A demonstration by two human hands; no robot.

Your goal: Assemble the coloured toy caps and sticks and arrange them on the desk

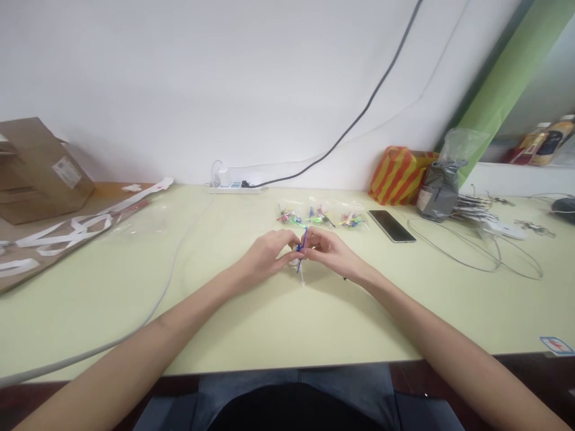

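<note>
The left hand (272, 251) and right hand (331, 250) come together, fingertips pinching a slim blue plastic piece (305, 234) between them, above the pale-yellow tabletop (287, 341). A white arrow-tipped piece (302, 280) shows just below. Beyond lie clear bags of multicoloured plastic pieces (320, 214), a smartphone (392, 225) to their right.
</note>
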